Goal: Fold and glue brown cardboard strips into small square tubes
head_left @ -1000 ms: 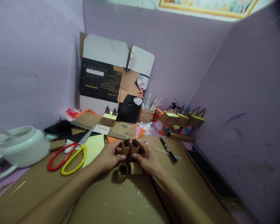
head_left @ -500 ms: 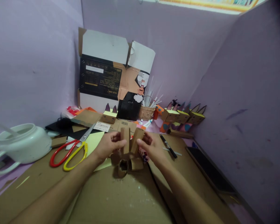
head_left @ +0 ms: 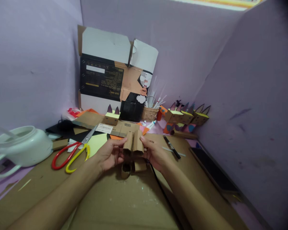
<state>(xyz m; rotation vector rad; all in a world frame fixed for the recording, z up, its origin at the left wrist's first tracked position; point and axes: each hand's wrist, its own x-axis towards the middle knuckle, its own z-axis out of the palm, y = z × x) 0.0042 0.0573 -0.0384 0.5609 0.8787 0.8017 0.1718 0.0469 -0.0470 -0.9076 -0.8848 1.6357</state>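
Note:
Two folded cardboard tubes stand side by side between my hands, their near ends tipped toward me. My left hand (head_left: 112,152) is closed on the left cardboard tube (head_left: 128,144), thumb along its side. The right cardboard tube (head_left: 138,145) is pinched by my right hand (head_left: 155,153); its lower fingers are partly hidden. The tubes touch or nearly touch along a dark seam. Just below them on the cardboard sheet (head_left: 120,201) are a short cardboard tube (head_left: 126,171), its open end facing me, and another short cardboard piece (head_left: 140,165).
Scissors (head_left: 77,156) with red and yellow handles lie left, beside a white pot (head_left: 26,147). A black marker (head_left: 172,147) lies right, near a dark flat panel (head_left: 214,171). Behind are a cardboard head with ears (head_left: 111,118), a basket of sticks (head_left: 150,113) and an unfolded box (head_left: 103,76).
Both hands have brought the two cardboard tubes together, closing the gap between them. The tubes have tilted so their near ends face me. The view has shifted slightly.

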